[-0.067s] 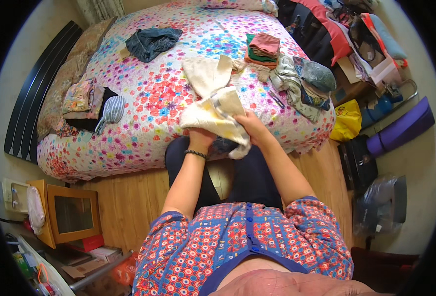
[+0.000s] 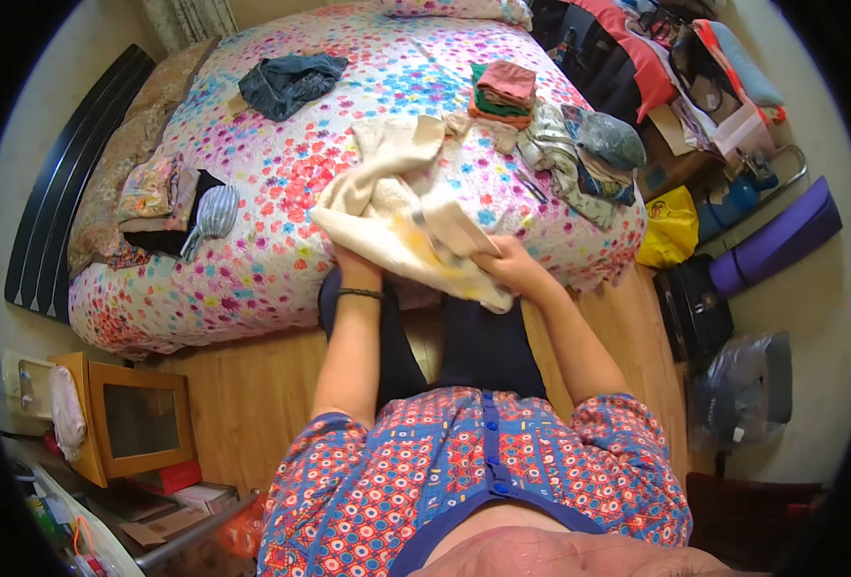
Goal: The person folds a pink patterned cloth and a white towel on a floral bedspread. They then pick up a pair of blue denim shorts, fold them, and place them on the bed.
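Note:
A cream knitted garment (image 2: 387, 226) with yellow patches is stretched between my hands at the bed's near edge. Part of it trails away from me over the flowered bedspread. My right hand (image 2: 517, 266) is closed on its right end, near a flat cream band. At the left end, my left hand (image 2: 356, 264) grips from below, its fingers covered by the cloth; a dark bracelet circles that wrist. The garment's lower edge hangs above my dark trousers.
On the flowered bed (image 2: 281, 255) lie dark blue crumpled clothing (image 2: 291, 85), a left-hand pile of clothes (image 2: 151, 197), a folded pink and green stack (image 2: 504, 91) and more clothes (image 2: 565, 154) at right. A yellow bag (image 2: 671, 226) and purple rolled mat (image 2: 781, 240) stand right.
My hands have moved apart, the left one leftward and the right one rightward. The cream garment is spread wider between them. The whole view has shifted slightly.

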Demonstrator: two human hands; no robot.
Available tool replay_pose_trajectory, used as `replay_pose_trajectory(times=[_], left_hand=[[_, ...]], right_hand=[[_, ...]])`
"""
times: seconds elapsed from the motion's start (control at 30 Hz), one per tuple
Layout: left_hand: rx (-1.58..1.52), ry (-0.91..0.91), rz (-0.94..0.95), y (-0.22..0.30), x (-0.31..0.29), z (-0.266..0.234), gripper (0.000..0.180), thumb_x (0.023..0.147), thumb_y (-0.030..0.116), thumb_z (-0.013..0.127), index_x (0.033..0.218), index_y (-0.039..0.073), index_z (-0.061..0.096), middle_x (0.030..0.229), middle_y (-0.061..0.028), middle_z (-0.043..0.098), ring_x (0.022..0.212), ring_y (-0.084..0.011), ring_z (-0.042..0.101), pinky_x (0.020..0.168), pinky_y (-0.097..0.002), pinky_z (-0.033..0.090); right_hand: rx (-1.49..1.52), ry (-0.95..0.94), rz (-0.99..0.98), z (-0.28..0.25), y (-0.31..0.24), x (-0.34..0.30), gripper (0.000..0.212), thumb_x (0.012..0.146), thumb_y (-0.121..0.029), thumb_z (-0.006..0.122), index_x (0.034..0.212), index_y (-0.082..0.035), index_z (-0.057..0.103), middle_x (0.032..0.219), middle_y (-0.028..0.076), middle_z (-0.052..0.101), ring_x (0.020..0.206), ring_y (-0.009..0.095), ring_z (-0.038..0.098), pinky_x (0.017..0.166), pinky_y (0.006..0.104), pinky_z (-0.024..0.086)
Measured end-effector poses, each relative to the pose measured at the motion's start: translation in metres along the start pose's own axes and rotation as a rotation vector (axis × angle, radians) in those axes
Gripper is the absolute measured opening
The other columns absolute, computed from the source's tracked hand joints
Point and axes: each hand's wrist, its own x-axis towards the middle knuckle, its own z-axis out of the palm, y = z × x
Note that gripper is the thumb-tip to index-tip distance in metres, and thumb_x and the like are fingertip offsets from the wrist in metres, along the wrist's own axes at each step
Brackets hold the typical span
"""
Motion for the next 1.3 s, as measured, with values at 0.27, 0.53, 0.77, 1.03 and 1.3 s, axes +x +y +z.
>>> replay_pose_trajectory(times=[0.27, 0.53, 0.77, 1.03, 1.3], left_hand=[[0.198, -0.118, -0.734, 0.078, -0.099, -0.005, 0.072, 0.09, 0.041, 0.057, 0.141, 0.0, 0.026, 0.13, -0.0158, 0.051, 0.115, -0.0254, 0.054, 0.098, -0.0369, 0.044], [0.874, -0.18, -0.498, 0.052, -0.147, 0.004, 0.021, 0.088, 0.009, 0.062, 0.106, -0.002, 0.058, 0.101, -0.0059, 0.065, 0.092, -0.0067, 0.058, 0.081, -0.0238, 0.046], [0.156, -0.088, -0.277, 0.127, -0.138, 0.048, 0.034, 0.097, 0.014, 0.045, 0.128, -0.001, 0.046, 0.127, -0.0138, 0.053, 0.117, -0.0218, 0.052, 0.102, -0.0367, 0.04], [-0.142, -0.52, -0.198, 0.226, -0.075, 0.048, 0.03, 0.095, 0.016, 0.052, 0.123, 0.004, 0.049, 0.122, -0.0165, 0.055, 0.111, -0.0198, 0.054, 0.09, -0.0317, 0.047], [1.144, -0.206, -0.136, 0.15, -0.039, 0.079, 0.044, 0.097, 0.044, 0.042, 0.109, 0.006, 0.061, 0.103, -0.0099, 0.063, 0.095, -0.0167, 0.061, 0.085, -0.0307, 0.047]], right_hand=[[-0.496, -0.411, -0.179, -0.001, 0.055, -0.131, 0.04, 0.075, -0.02, 0.072, 0.114, -0.015, 0.066, 0.127, 0.016, 0.052, 0.118, 0.032, 0.048, 0.095, 0.0374, 0.04], [-0.395, 0.24, -0.136, 0.05, 0.054, -0.011, 0.044, 0.084, -0.027, 0.065, 0.115, 0.003, 0.055, 0.109, 0.018, 0.061, 0.102, 0.03, 0.058, 0.087, 0.0356, 0.046], [-0.43, -0.121, 0.082, 0.099, 0.072, 0.062, 0.023, 0.074, -0.019, 0.063, 0.085, 0.0, 0.067, 0.082, 0.019, 0.067, 0.075, 0.032, 0.064, 0.072, 0.0399, 0.047], [0.763, 0.286, -0.478, -0.036, -0.079, -0.021, 0.019, 0.094, -0.013, 0.052, 0.107, -0.002, 0.06, 0.096, 0.008, 0.066, 0.087, 0.017, 0.065, 0.077, 0.0324, 0.054], [0.718, -0.066, -0.496, -0.061, -0.162, -0.021, 0.058, 0.085, -0.001, 0.06, 0.138, -0.002, 0.036, 0.126, 0.01, 0.054, 0.11, 0.019, 0.057, 0.094, 0.031, 0.046]])
